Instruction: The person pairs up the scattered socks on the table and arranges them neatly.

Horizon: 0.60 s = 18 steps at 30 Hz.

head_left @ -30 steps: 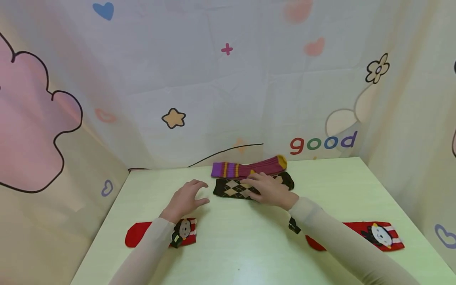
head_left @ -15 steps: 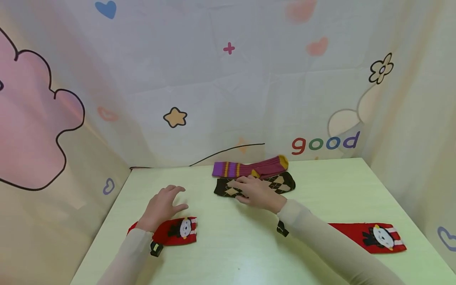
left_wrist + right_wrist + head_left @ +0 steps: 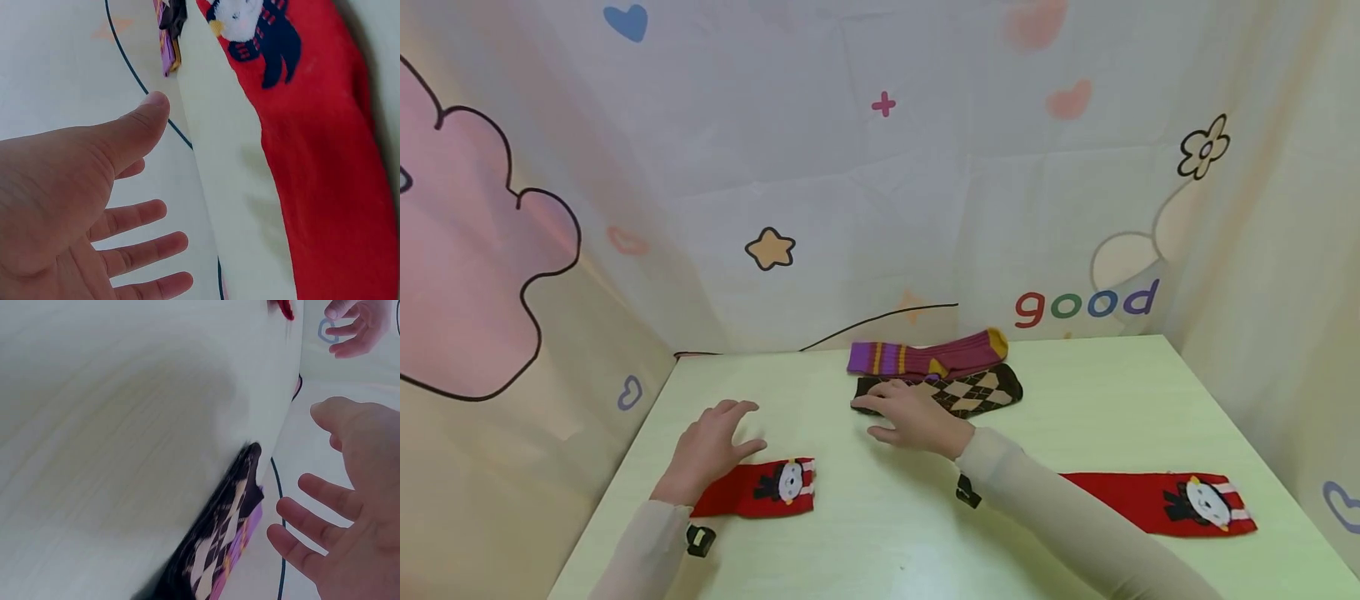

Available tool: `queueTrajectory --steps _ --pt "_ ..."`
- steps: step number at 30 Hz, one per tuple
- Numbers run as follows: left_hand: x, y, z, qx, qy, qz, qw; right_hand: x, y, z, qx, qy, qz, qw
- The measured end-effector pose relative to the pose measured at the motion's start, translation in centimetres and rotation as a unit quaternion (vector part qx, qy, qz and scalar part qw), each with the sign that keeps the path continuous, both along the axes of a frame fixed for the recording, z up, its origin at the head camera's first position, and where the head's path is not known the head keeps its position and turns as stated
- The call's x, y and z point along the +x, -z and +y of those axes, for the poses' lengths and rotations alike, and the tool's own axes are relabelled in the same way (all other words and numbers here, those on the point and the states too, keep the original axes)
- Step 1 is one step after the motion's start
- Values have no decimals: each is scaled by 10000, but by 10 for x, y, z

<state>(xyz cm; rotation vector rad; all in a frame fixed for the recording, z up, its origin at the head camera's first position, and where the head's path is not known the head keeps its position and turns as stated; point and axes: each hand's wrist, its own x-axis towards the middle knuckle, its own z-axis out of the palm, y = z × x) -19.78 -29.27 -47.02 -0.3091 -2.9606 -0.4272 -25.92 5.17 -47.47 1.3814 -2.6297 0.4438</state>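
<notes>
My left hand (image 3: pixel 708 448), fingers spread and holding nothing, hovers by the red sock (image 3: pixel 754 490) with a face on it; the left wrist view has that sock (image 3: pixel 331 162) beside the hand (image 3: pixel 94 187). Over the cuff end of the argyle sock (image 3: pixel 973 392) is my right hand (image 3: pixel 917 418), its fingers loosely bent around nothing. In the right wrist view a gap shows between this hand (image 3: pixel 356 506) and the argyle sock (image 3: pixel 219 537). A purple and maroon sock (image 3: pixel 958 356) lies just behind the argyle one.
Another red sock with a face (image 3: pixel 1172 502) lies at the right of the pale table (image 3: pixel 880 533), partly behind my right forearm. A printed curtain (image 3: pixel 850 183) stands along the back and both sides.
Both hands have moved left: the left one from beside the argyle sock to the left red sock, the right one along the argyle sock to its cuff end. The socks have stayed put.
</notes>
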Motion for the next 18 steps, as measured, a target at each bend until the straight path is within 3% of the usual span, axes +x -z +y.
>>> queueTrajectory --steps 7,18 --pt "9 0 -13 -36 -132 45 9999 4 3 -17 173 -85 214 9996" --pt "20 6 -37 -56 -428 -199 9989 16 6 -46 459 117 -389 9981"
